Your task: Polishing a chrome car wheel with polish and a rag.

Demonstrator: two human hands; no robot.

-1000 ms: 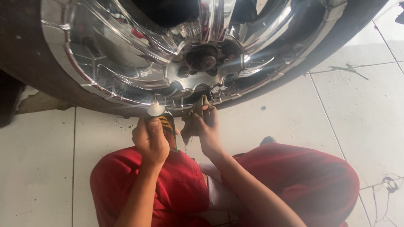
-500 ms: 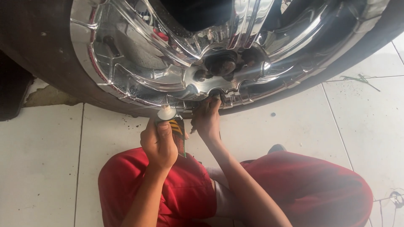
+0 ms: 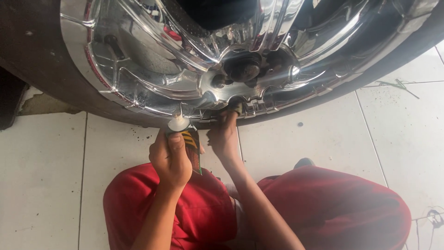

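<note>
With the left hand (image 3: 172, 159) gripping a small yellow-and-black tube with a white cap (image 3: 188, 141) and the right hand (image 3: 225, 135) pinching at the shiny chrome wheel rim (image 3: 138, 88), the tube's contents could smear onto the chrome if squeezed carelessly.

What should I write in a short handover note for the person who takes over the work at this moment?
Left hand: closed around a small tube with a white cap, held upright just below the chrome rim.
Right hand: fingertips pressed on the rim's lower edge, near the hub; whether it holds something small cannot be told.
Tire stands on the white tiled floor.
Done: nothing visible on the rim shows a finished step.
Left: cannot be judged from this view.
</note>
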